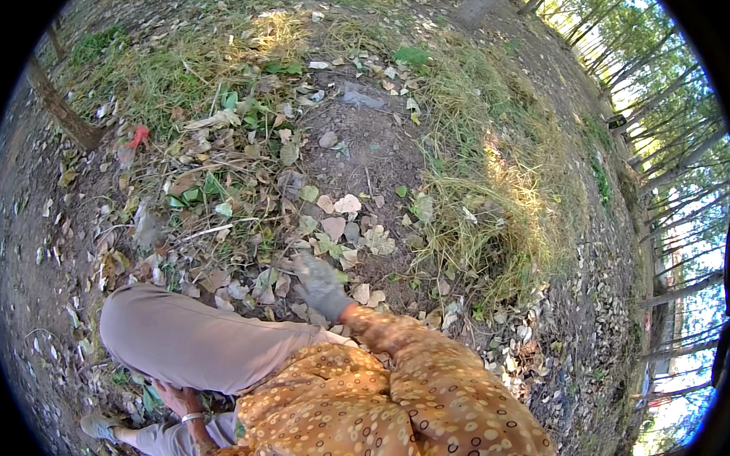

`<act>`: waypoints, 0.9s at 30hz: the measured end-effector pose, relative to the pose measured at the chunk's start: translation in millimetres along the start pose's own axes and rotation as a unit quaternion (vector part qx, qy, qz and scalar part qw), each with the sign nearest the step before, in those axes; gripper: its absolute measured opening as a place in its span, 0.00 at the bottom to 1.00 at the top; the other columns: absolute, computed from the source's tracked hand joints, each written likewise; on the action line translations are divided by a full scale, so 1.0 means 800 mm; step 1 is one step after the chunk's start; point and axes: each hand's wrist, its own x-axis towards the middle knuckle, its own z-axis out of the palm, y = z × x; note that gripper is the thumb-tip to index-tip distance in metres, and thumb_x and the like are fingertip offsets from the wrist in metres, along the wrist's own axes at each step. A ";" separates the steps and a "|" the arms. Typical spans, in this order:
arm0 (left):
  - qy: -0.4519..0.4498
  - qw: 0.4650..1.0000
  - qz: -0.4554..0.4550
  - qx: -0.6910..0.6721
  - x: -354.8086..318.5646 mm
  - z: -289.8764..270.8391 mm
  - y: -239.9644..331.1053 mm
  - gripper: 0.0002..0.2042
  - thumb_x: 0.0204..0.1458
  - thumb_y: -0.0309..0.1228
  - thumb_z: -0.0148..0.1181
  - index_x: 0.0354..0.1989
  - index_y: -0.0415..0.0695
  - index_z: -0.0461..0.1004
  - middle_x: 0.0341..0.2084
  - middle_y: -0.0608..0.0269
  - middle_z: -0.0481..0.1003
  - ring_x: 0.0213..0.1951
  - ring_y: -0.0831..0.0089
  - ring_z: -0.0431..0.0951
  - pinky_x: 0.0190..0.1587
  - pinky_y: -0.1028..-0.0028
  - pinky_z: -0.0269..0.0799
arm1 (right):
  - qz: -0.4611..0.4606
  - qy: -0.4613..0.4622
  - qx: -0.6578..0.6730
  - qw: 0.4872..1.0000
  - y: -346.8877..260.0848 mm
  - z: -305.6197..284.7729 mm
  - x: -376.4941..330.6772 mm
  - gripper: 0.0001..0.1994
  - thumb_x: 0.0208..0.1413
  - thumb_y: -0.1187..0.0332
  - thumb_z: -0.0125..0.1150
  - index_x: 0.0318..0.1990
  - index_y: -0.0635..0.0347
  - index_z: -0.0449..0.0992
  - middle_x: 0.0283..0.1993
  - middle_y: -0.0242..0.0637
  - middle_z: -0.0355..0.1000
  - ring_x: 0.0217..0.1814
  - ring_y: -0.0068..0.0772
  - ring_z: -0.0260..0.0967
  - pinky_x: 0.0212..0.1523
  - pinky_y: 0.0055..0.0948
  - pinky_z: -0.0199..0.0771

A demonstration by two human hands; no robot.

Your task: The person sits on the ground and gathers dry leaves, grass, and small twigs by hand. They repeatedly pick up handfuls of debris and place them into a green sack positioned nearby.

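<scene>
Outdoors, a strip of bare dirt runs down the middle with dry grass on the right side and a thick litter of fallen leaves and twigs spread across it. Rows of thin tree trunks line the far right edge, another trunk leans in at the left.

The person is crouched low: a bent knee in grey-beige trousers sticks out to the left, and an orange patterned sleeve fills the bottom.

The right hand is in a grey work glove, stretched forward and down into the leaves. The fingers look loosely curled and it's right on top of the litter, but I honestly can't tell if that grip has closed on anything. The left hand is bare with a bangle at the wrist, tucked under the thigh and resting by the ground, fingers spread, holding nothing.

The leaves nearest the glove are pale, dry ones, just ahead of the fingertips. My guess is they weigh next to nothing, crumble if squeezed, and slide over each other, so scooping a bunch from underneath would work better than pinching one. The twigs mixed in look brittle.

Small stuff: a red scrap lies in the grass at the upper left. No bags, buckets or other containers in sight.
</scene>
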 end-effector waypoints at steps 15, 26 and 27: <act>-0.051 0.996 -0.075 0.019 0.046 -0.012 -0.017 0.30 0.44 0.26 0.55 0.59 0.32 0.58 0.59 0.31 0.54 0.59 0.39 0.58 0.62 0.58 0.56 | 0.448 -0.220 -0.366 0.785 0.429 -0.319 0.022 0.53 0.48 0.33 0.48 0.70 0.60 0.33 0.74 0.47 0.34 0.75 0.49 0.31 0.69 0.54 0.36; -0.175 0.982 -0.077 0.006 0.076 -0.024 -0.017 0.29 0.48 0.32 0.57 0.60 0.36 0.59 0.57 0.35 0.60 0.58 0.42 0.60 0.61 0.60 0.57 | 0.521 -0.255 -0.207 0.788 0.531 -0.346 -0.077 0.66 0.30 0.46 0.74 0.70 0.53 0.28 0.75 0.39 0.31 0.74 0.45 0.40 0.69 0.53 0.41; -0.178 0.981 -0.081 0.004 0.075 -0.024 -0.018 0.29 0.48 0.31 0.57 0.59 0.36 0.59 0.57 0.35 0.60 0.58 0.42 0.61 0.61 0.60 0.57 | 0.512 -0.228 -0.242 0.792 0.527 -0.335 -0.084 0.64 0.32 0.47 0.74 0.70 0.52 0.29 0.73 0.40 0.40 0.70 0.41 0.51 0.67 0.47 0.51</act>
